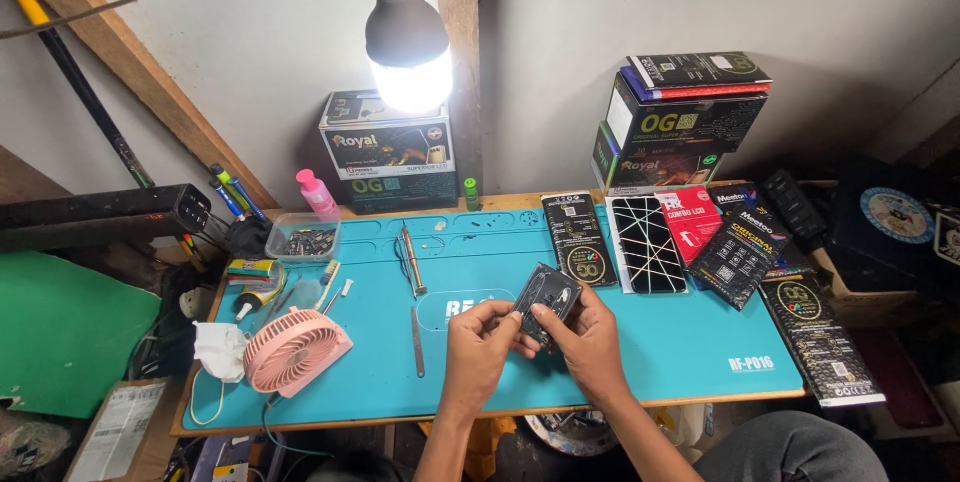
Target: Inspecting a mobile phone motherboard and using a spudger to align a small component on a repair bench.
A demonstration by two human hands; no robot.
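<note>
Nearest the camera: two bare forearms rising from the lower edge, hands meeting over the near middle of a blue work mat. Left hand: fingers curled, grasping the left edge of a dark opened phone. Right hand: fingers closed on the phone's near right side, thumb across it. Phone: held tilted just above the mat, inner side up. Left of the hands, on the mat: a thin metal pry tool, tweezers farther back, a pink hand fan at the near left, a clear tray of small parts at the far left, a pink bottle behind it. Right of the hands: flat dark and red packets spread along the mat's right side. Far edge: stacked boxes right, another box left, under a lit bulb.
</note>
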